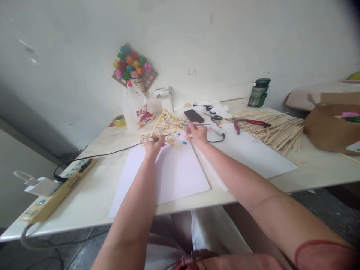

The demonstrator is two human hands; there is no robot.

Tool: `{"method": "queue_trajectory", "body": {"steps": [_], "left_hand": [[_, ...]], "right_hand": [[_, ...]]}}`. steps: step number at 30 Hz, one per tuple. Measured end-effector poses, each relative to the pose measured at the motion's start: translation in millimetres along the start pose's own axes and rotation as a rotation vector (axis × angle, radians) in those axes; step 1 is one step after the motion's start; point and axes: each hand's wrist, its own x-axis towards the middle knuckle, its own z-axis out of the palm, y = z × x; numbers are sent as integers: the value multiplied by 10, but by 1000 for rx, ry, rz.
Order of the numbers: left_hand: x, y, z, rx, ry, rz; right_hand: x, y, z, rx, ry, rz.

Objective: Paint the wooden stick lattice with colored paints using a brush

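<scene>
A small structure of pale sticks [171, 122] with yellow bars stands at the back of a white sheet [180, 176]. At its left end my left hand [153, 145] is closed on the stick structure. My right hand [197, 133], right of the structure, is closed round a thin blue stick [206, 124] that points to the right. Small coloured pieces [185, 142] lie on the sheet between my hands. The fine contact between the right fingertips and the structure is too small to make out.
Loose sticks [281, 133], pliers [253, 122], scissors [216, 117] and a phone [194, 116] lie right of the structure. A plastic bag [133, 108] and yellow tape [119, 120] are back left. A power strip [62, 191] lies left; a green bottle [258, 93] and paper bag [332, 129] stand right.
</scene>
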Motion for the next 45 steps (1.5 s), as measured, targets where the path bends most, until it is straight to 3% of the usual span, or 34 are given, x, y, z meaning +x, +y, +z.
{"method": "queue_trajectory", "body": {"steps": [11, 18, 26, 35, 45], "left_hand": [[60, -119, 0, 211, 15, 97], [45, -103, 1, 279, 28, 158], [18, -62, 16, 308, 34, 137], [-19, 57, 2, -68, -11, -52], [-3, 61, -49, -227, -41, -192]], "right_hand": [[32, 119, -32, -155, -78, -138], [17, 103, -17, -159, -90, -118], [18, 75, -32, -173, -59, -124], [22, 89, -21, -101, -51, -105], [14, -22, -20, 13, -1, 27]]}}
